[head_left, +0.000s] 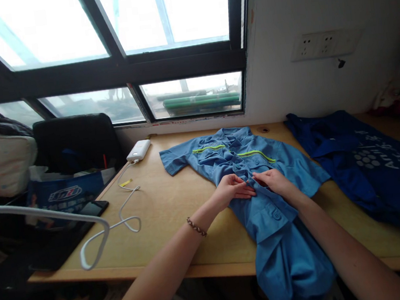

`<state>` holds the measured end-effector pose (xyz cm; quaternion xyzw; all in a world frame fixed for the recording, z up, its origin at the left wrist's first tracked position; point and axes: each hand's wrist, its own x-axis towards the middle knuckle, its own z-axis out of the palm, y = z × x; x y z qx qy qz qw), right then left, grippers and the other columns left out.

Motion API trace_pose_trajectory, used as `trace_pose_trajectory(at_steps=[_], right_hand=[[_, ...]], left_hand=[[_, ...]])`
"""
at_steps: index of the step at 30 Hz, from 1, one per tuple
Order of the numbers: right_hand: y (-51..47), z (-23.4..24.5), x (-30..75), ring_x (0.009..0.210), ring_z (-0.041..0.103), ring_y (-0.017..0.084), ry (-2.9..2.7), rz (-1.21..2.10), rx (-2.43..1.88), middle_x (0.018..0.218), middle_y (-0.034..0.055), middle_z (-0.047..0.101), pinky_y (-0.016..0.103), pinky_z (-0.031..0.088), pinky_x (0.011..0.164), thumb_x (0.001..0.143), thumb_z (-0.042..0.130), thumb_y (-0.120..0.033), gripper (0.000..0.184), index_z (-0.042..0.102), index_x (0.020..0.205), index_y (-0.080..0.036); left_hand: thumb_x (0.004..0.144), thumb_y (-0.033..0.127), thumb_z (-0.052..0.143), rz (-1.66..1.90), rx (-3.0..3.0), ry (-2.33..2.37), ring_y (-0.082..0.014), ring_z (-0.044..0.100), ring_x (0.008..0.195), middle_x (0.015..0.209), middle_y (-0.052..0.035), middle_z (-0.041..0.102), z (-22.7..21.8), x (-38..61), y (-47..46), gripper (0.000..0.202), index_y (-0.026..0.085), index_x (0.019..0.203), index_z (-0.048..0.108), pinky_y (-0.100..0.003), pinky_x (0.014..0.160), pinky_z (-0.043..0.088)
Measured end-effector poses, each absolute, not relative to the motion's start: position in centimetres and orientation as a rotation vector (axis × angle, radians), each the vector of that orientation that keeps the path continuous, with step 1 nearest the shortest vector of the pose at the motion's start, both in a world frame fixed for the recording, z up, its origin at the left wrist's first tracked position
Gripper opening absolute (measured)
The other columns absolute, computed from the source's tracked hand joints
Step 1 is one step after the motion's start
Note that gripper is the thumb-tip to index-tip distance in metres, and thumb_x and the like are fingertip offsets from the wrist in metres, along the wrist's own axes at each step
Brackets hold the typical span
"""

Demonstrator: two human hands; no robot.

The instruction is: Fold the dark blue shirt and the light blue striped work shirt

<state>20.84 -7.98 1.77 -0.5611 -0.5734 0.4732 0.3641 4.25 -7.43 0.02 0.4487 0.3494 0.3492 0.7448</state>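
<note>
A light blue short-sleeved shirt (264, 210) with yellow-green stripes lies front up on the wooden table (165, 221), its hem hanging over the near edge. My left hand (231, 187) and my right hand (274, 180) meet at the shirt's button placket in the middle. Both pinch the fabric there, fingers pressed together. A beaded bracelet is on my left wrist.
A dark blue garment (368, 164) with white print lies to the right. A white power bank (138, 150) with a looping white cable (128, 216) sits at the left, near a phone (93, 209), bags and a black chair. A white hanger (86, 230) juts in from the left.
</note>
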Motion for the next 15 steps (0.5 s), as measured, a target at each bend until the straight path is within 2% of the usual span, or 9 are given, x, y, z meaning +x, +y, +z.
trace_pose_trajectory(at_steps=[5, 9, 15], right_hand=[[-8.28, 2.01, 21.0, 0.046, 0.049, 0.011, -1.504, 1.244, -1.449, 0.053, 0.0017, 0.062, 0.021, 0.034, 0.042, 0.064, 0.058, -0.037, 0.028, 0.07, 0.069, -0.012], [-8.39, 2.07, 21.02, 0.061, 0.058, 0.016, -1.532, 1.156, -1.448, 0.067, 0.004, 0.068, 0.023, 0.041, 0.052, 0.064, 0.057, -0.03, 0.025, 0.071, 0.076, -0.013], [-8.31, 1.91, 21.02, 0.074, 0.061, 0.022, -1.62, 0.996, -1.44, 0.072, 0.0046, 0.068, 0.028, 0.044, 0.062, 0.065, 0.055, -0.029, 0.022, 0.071, 0.072, -0.015]], left_hand=[[0.067, 0.027, 0.067, 0.769, 1.003, 0.758, -0.0255, 0.065, 0.07, 0.073, -0.0144, 0.067, -0.24, 4.19, -7.24, 0.031, 0.014, 0.076, 0.041, -0.033, 0.061, 0.052], [0.066, 0.026, 0.067, 0.763, 1.012, 0.742, -0.0256, 0.065, 0.07, 0.074, -0.0145, 0.067, -0.26, 4.11, -7.15, 0.031, 0.014, 0.075, 0.04, -0.033, 0.061, 0.053], [0.066, 0.027, 0.068, 0.748, 1.023, 0.742, -0.0251, 0.065, 0.07, 0.074, -0.0142, 0.067, 0.0, 4.13, -7.2, 0.031, 0.014, 0.075, 0.041, -0.032, 0.06, 0.053]])
